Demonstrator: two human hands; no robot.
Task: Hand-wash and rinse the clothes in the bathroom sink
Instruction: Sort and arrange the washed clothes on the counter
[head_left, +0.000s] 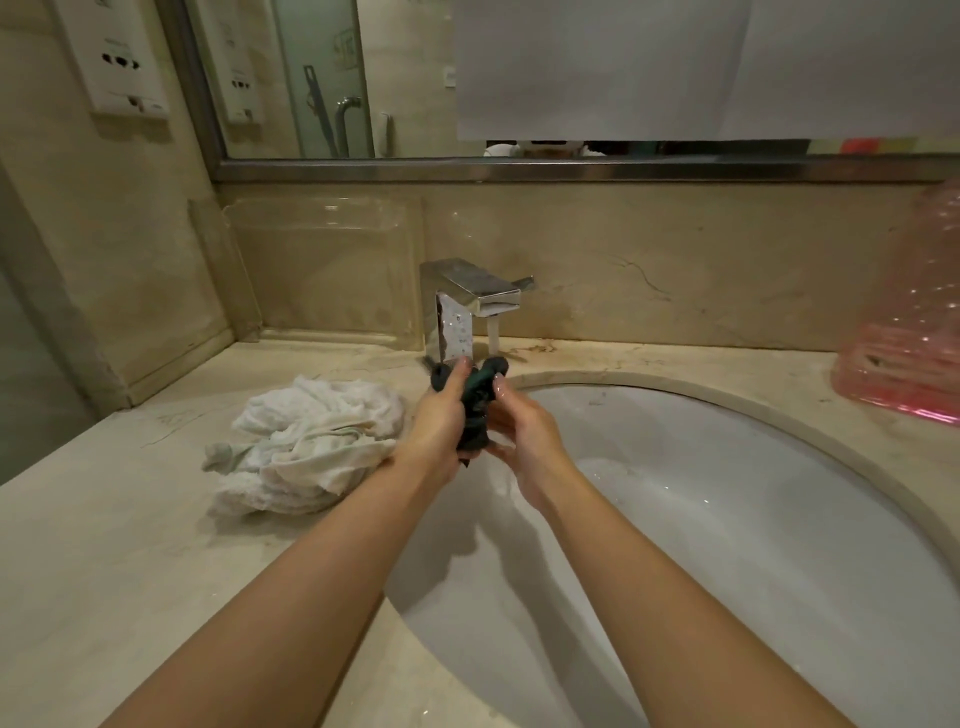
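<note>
The left hand (441, 415) and right hand (519, 431) both curl around a small dark green garment (475, 410), holding it bunched over the sink (727, 519) rim, directly beneath the running faucet (470, 306). The fabric appears soft, limp and soaked, likely light but slippery; grip the wadded middle, not loose ends. White laundry (311, 441) lies on the counter (130, 545) beside the sink.

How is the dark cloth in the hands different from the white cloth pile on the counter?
The dark cloth is small and gripped between the left hand and right hand under the running faucet. The white cloth pile is bigger, pale, and lies untouched on the counter. Both are crumpled.
</note>
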